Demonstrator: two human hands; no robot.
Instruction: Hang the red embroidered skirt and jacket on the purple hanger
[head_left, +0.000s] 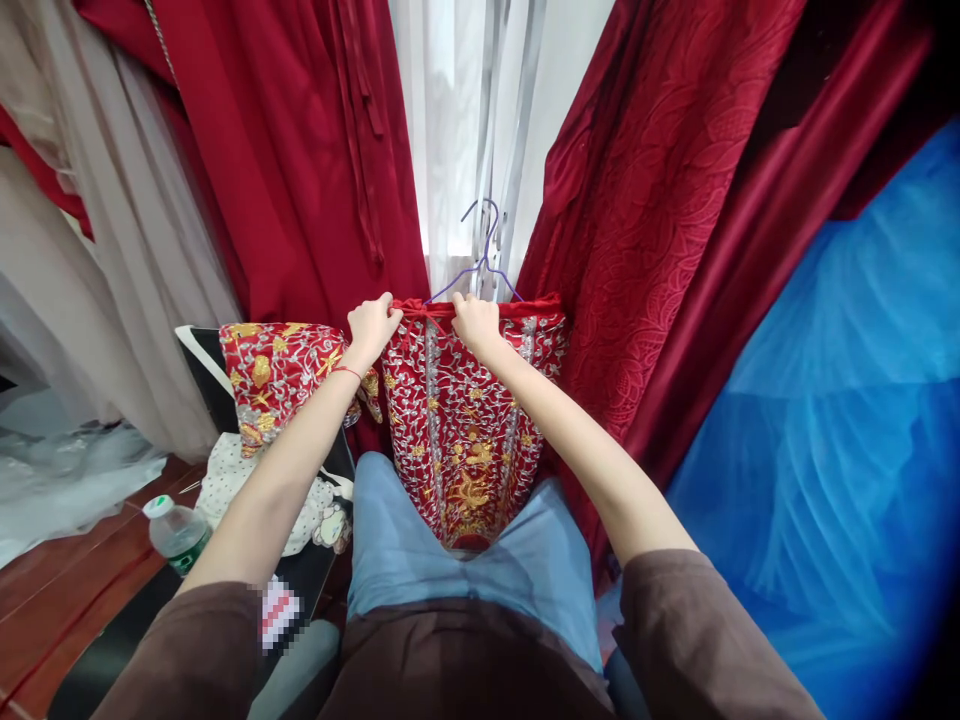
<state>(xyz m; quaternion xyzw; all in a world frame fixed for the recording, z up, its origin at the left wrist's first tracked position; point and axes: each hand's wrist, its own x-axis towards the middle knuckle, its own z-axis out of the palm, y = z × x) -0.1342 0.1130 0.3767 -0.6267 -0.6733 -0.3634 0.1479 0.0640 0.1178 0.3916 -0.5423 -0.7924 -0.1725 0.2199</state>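
Observation:
A red skirt (472, 430) with silver and gold embroidery hangs in front of my legs, its plain red waistband stretched sideways at the top. My left hand (373, 330) is closed on the waistband's left end, close to a small tied red bow. Further right along the same band, my right hand (475, 325) grips it with the fingers curled over. A purple wire hanger (486, 250) rises from behind the waistband, its hook upward; its lower part is hidden by the skirt. Beside my left forearm lies a matching embroidered red garment (281, 375), partly covered by my arm.
Red gowns (300, 150) hang on the left, and a red patterned gown (660, 220) on the right. Blue tulle (840, 430) spreads at far right. A black chair (127, 640) at my left holds a plastic bottle (176, 535) and a dotted white bag (229, 470).

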